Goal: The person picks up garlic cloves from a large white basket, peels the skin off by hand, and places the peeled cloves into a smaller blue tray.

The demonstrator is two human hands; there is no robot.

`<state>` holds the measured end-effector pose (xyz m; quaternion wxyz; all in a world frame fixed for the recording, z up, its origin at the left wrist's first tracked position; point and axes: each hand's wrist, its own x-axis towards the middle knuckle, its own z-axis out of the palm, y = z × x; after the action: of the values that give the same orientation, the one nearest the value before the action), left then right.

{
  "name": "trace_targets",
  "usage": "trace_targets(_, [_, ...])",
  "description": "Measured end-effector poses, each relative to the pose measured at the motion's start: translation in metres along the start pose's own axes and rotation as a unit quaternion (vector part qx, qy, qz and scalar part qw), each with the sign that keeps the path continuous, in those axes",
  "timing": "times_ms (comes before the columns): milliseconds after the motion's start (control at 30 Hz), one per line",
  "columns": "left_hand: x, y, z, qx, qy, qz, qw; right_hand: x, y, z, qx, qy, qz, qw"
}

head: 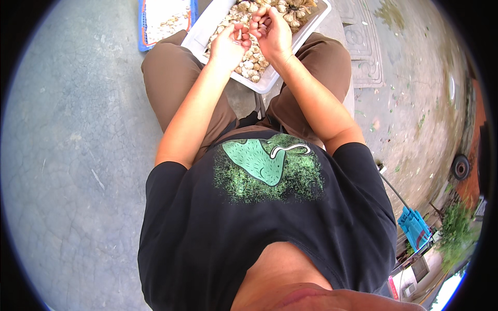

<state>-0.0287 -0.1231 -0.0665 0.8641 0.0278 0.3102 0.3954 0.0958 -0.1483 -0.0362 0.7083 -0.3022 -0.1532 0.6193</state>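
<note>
Both hands are raised over a white plastic tub of garlic bulbs at the top centre. Between the curled fingers of my left hand is a small pale piece that looks like a garlic clove. Close beside it, almost touching, my right hand has its palm turned up and its fingers curled; small pinkish shapes show there, but whether they are cloves or fingertips is unclear. Garlic with dry stalks lies at the tub's far right. The hands hide part of the bulbs.
Left of the tub, a blue basket with a pale lining holds scattered small whitish pieces. The tub rests between my knees. Concrete floor spreads to the left. At the right are a patterned slab, a wheel and a blue bag.
</note>
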Motion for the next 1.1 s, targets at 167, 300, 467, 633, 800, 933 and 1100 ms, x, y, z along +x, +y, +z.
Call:
trace_targets(167, [0.011,-0.024,-0.002,-0.030,-0.077,0.064,0.995,-0.006,0.029,0.005,-0.515,-0.058,-0.223,0.826])
trace_targets(300, [0.024,-0.015,-0.016,-0.052,-0.028,0.083,0.995,-0.003,0.040,0.009,-0.528,-0.109,-0.174,0.824])
trace_targets(467, [0.054,0.026,-0.056,-0.141,0.068,0.041,0.987,0.009,0.033,0.011,-0.250,-0.063,-0.092,0.962])
trace_targets(633, [0.106,0.164,-0.178,-0.238,0.041,0.115,0.963,0.023,0.037,0.021,-0.212,-0.033,-0.058,0.975])
trace_targets(800, [0.119,0.177,-0.137,-0.042,0.154,0.239,0.958,0.027,0.039,0.002,-0.230,-0.005,-0.043,0.972])
trace_targets(933, [0.109,0.157,-0.110,-0.077,0.295,0.191,0.933,0.033,0.047,-0.007,-0.190,0.039,-0.024,0.981])
trace_targets(1100, [0.047,0.131,-0.043,0.061,0.194,0.139,0.969,0.048,0.054,-0.027,-0.167,0.126,-0.017,0.978])
